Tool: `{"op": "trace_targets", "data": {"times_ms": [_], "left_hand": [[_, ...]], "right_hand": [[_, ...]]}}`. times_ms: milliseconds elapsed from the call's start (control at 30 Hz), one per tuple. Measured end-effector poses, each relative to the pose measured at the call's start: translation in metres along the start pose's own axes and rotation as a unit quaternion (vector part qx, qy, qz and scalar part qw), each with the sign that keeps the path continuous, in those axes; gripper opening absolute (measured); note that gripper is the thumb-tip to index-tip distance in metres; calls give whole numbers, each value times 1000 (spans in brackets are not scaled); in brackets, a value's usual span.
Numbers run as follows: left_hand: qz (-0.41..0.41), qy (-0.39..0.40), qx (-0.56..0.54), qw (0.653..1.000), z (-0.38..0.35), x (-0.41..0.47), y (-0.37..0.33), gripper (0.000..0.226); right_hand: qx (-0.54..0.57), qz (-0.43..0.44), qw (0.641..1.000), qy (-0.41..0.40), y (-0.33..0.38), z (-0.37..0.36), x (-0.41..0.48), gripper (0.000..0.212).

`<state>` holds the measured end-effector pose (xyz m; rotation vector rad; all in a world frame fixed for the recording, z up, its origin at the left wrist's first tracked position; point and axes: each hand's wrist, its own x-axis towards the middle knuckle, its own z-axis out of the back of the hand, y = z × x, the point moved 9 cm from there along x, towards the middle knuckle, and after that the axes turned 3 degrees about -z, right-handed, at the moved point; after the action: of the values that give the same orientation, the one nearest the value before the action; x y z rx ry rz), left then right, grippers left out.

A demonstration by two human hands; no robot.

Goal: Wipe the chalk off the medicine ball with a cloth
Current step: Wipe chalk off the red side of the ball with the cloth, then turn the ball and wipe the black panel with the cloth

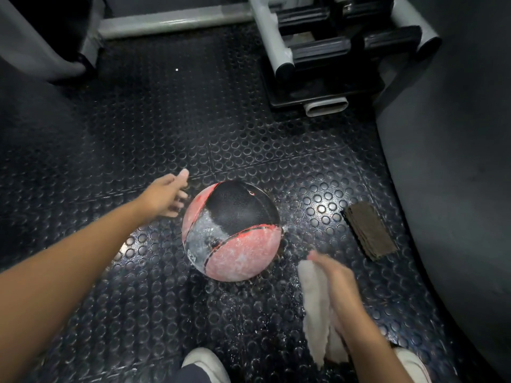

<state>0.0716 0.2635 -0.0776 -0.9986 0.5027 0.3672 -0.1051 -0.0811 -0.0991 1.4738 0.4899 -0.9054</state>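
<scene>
Limp cloth [315, 299] gripped in my right fingers [323, 262]; empty left fingers [179, 196] spread to brace the likely heavy, chalk-slick medicine ball [232, 230].

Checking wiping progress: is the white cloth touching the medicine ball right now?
No, the white cloth hangs from the right hand beside the medicine ball, with a visible gap between them.
</scene>
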Motion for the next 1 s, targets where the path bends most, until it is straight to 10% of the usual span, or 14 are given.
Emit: {"op": "trace_targets", "data": {"times_ms": [400,733,1000], "left_hand": [[190,206,-156,947,-60,14,67,88],[142,183,-183,955,-88,16,64,119],[63,219,-157,961,-134,27,-4,66]], "right_hand": [[49,-127,978,158,-28,-81,29,128],[109,-68,980,149,-26,-60,47,95],[61,16,995,79,5,-6,74,86]]}}
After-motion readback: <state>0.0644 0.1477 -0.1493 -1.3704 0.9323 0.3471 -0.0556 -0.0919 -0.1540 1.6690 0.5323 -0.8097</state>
